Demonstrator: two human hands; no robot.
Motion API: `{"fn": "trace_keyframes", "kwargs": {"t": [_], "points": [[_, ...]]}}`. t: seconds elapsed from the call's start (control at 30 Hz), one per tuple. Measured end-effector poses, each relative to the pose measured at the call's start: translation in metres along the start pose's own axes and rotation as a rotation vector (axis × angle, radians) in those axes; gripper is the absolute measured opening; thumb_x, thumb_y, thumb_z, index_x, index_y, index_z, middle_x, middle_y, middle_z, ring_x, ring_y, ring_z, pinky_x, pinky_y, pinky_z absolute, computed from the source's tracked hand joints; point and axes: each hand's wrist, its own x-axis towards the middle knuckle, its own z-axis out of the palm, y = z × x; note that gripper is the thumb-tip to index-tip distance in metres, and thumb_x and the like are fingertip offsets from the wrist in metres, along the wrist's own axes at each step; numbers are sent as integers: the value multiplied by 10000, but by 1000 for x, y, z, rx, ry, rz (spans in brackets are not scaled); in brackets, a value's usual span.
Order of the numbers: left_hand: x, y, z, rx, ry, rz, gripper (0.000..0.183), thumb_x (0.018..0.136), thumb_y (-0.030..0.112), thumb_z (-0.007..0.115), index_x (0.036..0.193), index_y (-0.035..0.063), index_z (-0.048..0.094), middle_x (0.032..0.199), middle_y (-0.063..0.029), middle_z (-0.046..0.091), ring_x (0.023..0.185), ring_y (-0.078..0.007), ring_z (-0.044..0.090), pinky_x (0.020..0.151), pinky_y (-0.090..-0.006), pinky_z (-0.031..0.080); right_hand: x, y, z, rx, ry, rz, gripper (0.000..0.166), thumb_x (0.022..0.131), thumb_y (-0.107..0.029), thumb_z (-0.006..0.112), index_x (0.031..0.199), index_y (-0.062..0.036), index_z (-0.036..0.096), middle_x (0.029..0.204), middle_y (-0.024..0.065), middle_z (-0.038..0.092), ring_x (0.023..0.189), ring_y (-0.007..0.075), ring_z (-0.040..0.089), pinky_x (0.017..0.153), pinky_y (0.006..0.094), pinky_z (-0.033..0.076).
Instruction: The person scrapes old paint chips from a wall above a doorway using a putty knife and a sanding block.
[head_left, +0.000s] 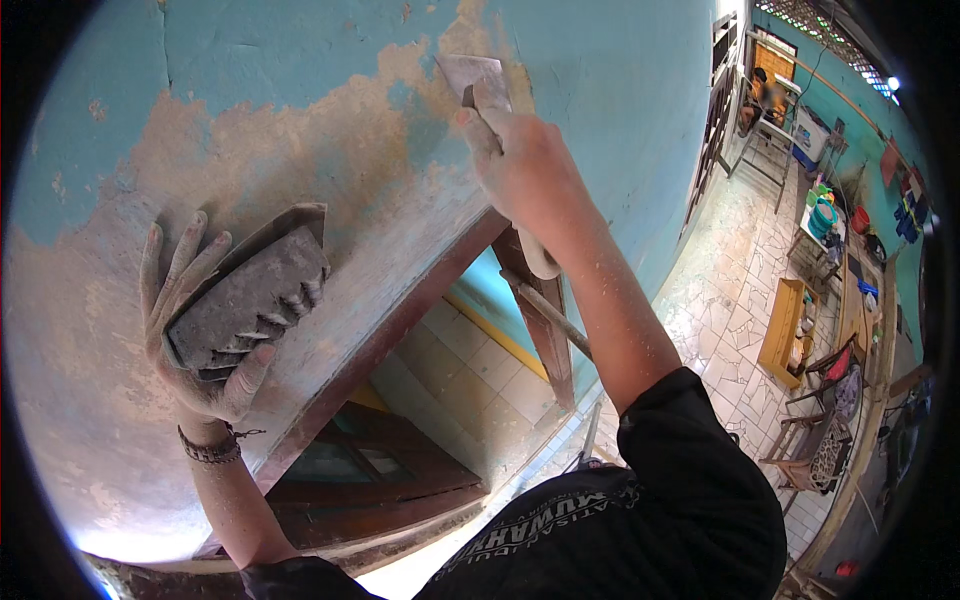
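My right hand (517, 161) grips a putty knife (474, 75) by its handle, the wide metal blade lying against the wall at the upper edge of a bared patch. My left hand (199, 322), coated in pale dust, holds a dark grey tray-like holder (251, 300) with a ragged, torn-looking side; its material I cannot tell. The fingers spread behind it and the thumb rests at its lower edge. Around both hands, turquoise paint (300, 49) gives way to beige and grey plaster (247, 165).
Below the hands runs a brown wooden frame (390, 345) around an opening. A wooden pole (551, 311) passes behind my right forearm. Farther right are a yellow wooden box (780, 334), chairs (795, 450), a metal stand (776, 142) and a seated person (757, 97).
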Motion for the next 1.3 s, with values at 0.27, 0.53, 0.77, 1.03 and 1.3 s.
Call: {"fn": "trace_keyframes", "kwargs": {"t": [0.27, 0.53, 0.77, 1.03, 1.3], "points": [[-3, 0, 0, -38, -3, -35, 716, 735, 582, 661, 1153, 2, 692, 1252, -191, 646, 1329, -434, 460, 1148, -609, 263, -1, -2, 7, 58, 29, -32, 335, 990, -307, 556, 1137, -22, 654, 748, 292, 600, 648, 454, 602, 601, 441, 492], [-1, -4, 3, 2, 9, -16, 713, 711, 572, 673, 1152, 12, 697, 1269, -193, 637, 1332, -447, 450, 1147, -612, 262, 2, 6, 9, -44, 51, -161, 457, 1003, -279, 487, 1335, 32, 533, 671, 260, 615, 630, 434, 633, 603, 474, 528], [-3, -6, -2, -50, -78, -45, 836, 711, 585, 736, 1242, -53, 632, 1381, -229, 546, 1430, -427, 298, 1151, -571, 257, 13, 12, 19, -21, 181, -303, 482, 996, -287, 494, 1353, 37, 505, 682, 274, 616, 632, 428, 643, 592, 488, 528], [6, 3, 0, -11, 17, 21, 689, 741, 557, 668, 1124, -15, 693, 1152, -151, 694, 1249, -378, 560, 1150, -612, 269, -10, 23, 28, 18, 168, -387, 463, 977, -259, 532, 1319, 54, 528, 666, 271, 615, 602, 429, 638, 554, 479, 523], [5, 1, 0, 0, 14, 33, 684, 742, 562, 671, 1113, -12, 695, 1122, -148, 705, 1220, -363, 588, 1146, -619, 273, -27, 28, 39, -63, 132, -432, 479, 979, -278, 530, 1322, 57, 523, 581, 247, 582, 563, 425, 624, 535, 479, 515]]}}
